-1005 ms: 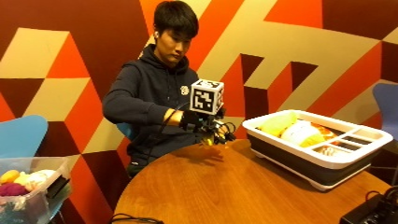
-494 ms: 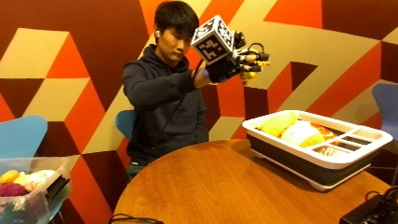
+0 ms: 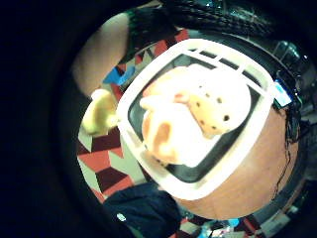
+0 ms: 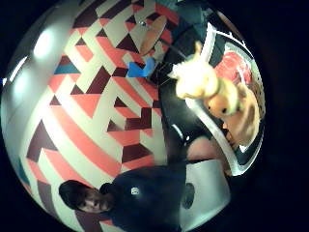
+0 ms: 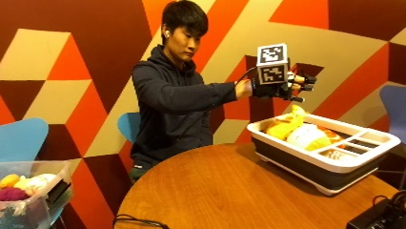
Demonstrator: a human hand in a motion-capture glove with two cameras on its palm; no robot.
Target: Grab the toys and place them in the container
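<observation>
Soft yellow plush toy (image 5: 283,125) drops below the hand (image 5: 277,88), fingers released, over the white-rimmed container (image 5: 329,162).

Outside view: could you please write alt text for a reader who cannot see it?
A seated person holds the gloved right hand above a white-rimmed container of soft toys on a round wooden table. A yellow toy sits at the near rim, just under the hand.
</observation>
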